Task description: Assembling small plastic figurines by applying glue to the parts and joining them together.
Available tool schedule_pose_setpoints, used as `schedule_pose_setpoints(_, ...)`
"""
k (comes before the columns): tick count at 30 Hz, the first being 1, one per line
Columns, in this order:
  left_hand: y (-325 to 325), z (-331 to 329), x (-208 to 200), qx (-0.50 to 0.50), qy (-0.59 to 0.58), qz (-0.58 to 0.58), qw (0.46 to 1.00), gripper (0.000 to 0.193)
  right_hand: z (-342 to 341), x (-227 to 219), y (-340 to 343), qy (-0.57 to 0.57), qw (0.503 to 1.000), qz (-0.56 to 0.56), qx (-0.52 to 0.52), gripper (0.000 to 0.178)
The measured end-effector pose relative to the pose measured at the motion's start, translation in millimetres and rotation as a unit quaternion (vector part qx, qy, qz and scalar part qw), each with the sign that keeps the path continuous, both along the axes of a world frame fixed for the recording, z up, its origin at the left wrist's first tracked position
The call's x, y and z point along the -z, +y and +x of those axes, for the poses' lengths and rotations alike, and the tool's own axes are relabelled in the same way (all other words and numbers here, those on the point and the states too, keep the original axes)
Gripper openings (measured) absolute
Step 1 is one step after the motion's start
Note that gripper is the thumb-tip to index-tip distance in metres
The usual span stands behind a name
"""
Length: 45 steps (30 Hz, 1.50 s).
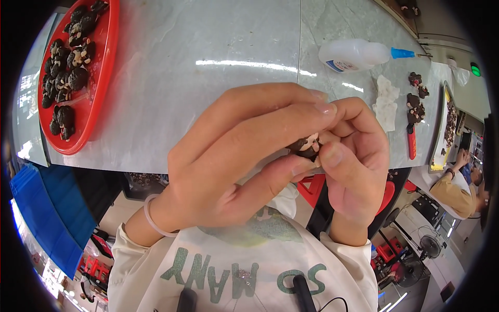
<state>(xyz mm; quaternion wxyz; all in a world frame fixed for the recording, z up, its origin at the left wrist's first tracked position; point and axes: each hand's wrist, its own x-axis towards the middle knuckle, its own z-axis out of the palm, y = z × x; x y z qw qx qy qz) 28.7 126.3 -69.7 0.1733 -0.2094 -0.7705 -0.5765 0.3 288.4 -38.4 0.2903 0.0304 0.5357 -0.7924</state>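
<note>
Between both hands, over the table's near edge, is a small dark brown figurine (307, 147) with cream-coloured parts. My left hand (234, 140) grips it from the left with thumb and bent fingers. From the right, my right hand (358, 156) pinches it with thumb and curled fingers. The fingers cover much of the figurine, so its full shape is hidden. A pale band (150, 216) circles my left wrist.
A red tray (110, 57) with several similar dark figurines stands on the grey table (208, 31) at left. To the right lie a white squeeze bottle (351, 54) with a blue needle tip, crumpled tissue (385, 104), more dark figurines (416, 108) and a red-handled tool (411, 143). A co-worker (455, 190) sits far right.
</note>
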Motion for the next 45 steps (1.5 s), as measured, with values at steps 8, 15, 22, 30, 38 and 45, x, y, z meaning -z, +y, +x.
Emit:
schedule_pose_setpoints(8, -1.3, -0.4, 5.2, 0.028, -0.037, 0.050, 0.998, 0.035, 5.9, 7.2, 6.7, 0.144, 0.989, 0.021, 0.030, 0.037)
schedule_pose_setpoints(15, 1.5, 0.7, -2.0, 0.029, -0.105, 0.063, 0.992, 0.038, 5.0, 16.3, 9.1, 0.410, 0.902, 0.134, 0.008, 0.038)
schedule_pose_setpoints(22, -2.5, 1.5, -4.8, 0.076, -0.162, 0.138, 0.974, 0.044, 8.8, 18.9, 1.7, 0.508, 0.846, 0.137, 0.087, 0.032)
schedule_pose_setpoints(30, -17.1, 2.5, -9.1, 0.132, -0.202, 0.358, 0.902, 0.040, 6.6, 17.5, 16.5, 0.474, 0.853, 0.204, 0.075, 0.017)
schedule_pose_setpoints(38, -115.9, 10.4, -57.5, -0.222, -0.224, 0.096, 0.944, 0.030, 8.4, 24.9, 23.6, 0.434, 0.858, 0.238, 0.135, 0.013)
schedule_pose_setpoints(45, -142.9, 14.6, -68.1, -0.218, -0.207, -0.339, 0.892, 0.034, 6.5, 26.0, 21.3, 0.455, 0.846, 0.258, 0.107, 0.013)
